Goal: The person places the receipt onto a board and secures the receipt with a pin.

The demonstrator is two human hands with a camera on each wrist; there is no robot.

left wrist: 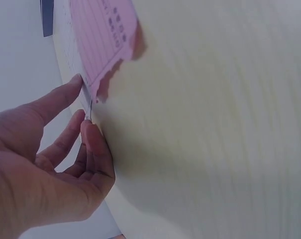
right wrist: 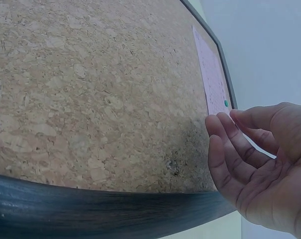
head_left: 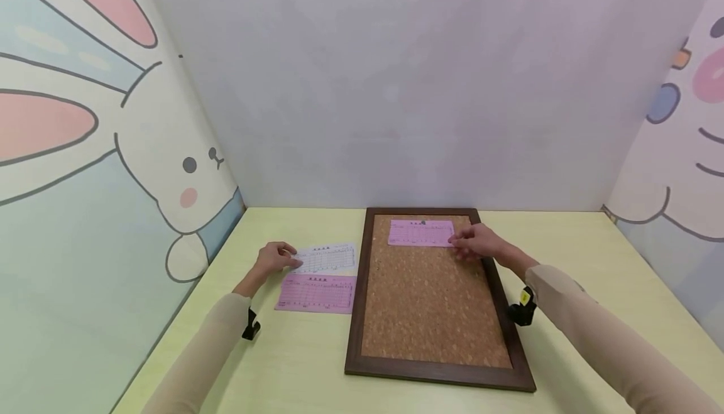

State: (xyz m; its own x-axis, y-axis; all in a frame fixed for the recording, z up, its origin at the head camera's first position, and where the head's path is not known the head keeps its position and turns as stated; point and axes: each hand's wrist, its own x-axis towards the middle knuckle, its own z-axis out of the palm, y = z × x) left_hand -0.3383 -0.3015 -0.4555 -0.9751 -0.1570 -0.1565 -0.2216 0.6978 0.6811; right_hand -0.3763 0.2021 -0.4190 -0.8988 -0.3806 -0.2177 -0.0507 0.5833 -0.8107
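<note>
My left hand (head_left: 277, 259) pinches the left end of a white printed form (head_left: 328, 259) between thumb and fingers, its edge lifted in the left wrist view. Just in front of it, a pink form (head_left: 317, 294) lies on the table, its torn edge (left wrist: 110, 72) showing in the left wrist view. A second pink form (head_left: 420, 233) lies across the top of the framed cork board (head_left: 435, 304), with a green pushpin (right wrist: 226, 103) at its upper edge. My right hand (head_left: 475, 242) has its fingertips at that form's right edge, fingers loosely bent and apart from the thumb.
The board's dark wooden frame (head_left: 441, 373) stands slightly proud of the pale table (head_left: 294, 364). A plain wall (head_left: 373, 87) closes off the back. Walls with cartoon drawings stand at the left (head_left: 170, 213) and right (head_left: 667, 169).
</note>
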